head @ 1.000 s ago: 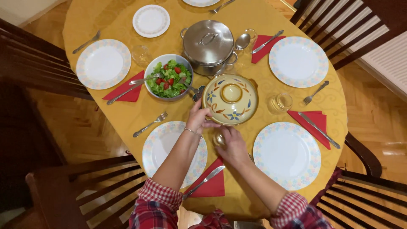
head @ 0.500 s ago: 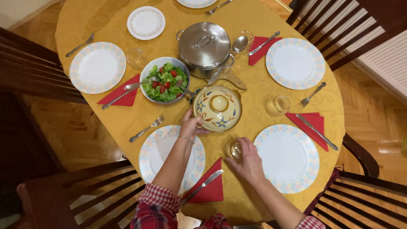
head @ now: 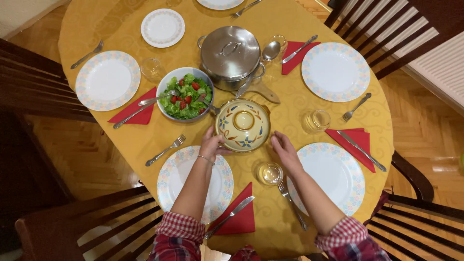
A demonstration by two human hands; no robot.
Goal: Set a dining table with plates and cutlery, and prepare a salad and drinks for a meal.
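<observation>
Now, left hand: the left hand (head: 211,143) holds the left rim of the round cream pot with painted flowers (head: 242,125), fingers curled on its edge.
Right hand: the right hand (head: 284,152) is open, fingers stretched out, with its tips at the pot's right side; I cannot tell if they touch it.
Pot: it looks like shiny clay, round, with a lid that has a round knob on top. It sits in the middle of the table, between the two hands.
Table: the oval table with a yellow cloth (head: 125,137) has a faint swirl pattern.
Near the hands: a small clear drinking glass (head: 269,173) stands just below the pot, beside the right wrist. A silver fork (head: 292,205) lies under the right arm.
Plates: a round white plate with a pastel rim (head: 195,181) lies under the left arm; another plate like it (head: 332,177) is beside the right arm.
Behind the pot: a shiny steel pot with a lid (head: 230,55) and a pale bowl of green salad with red tomato bits (head: 184,94) stand close by.
Napkin: a red folded napkin (head: 240,217) with a silver knife (head: 230,216) on it lies between the arms.
</observation>
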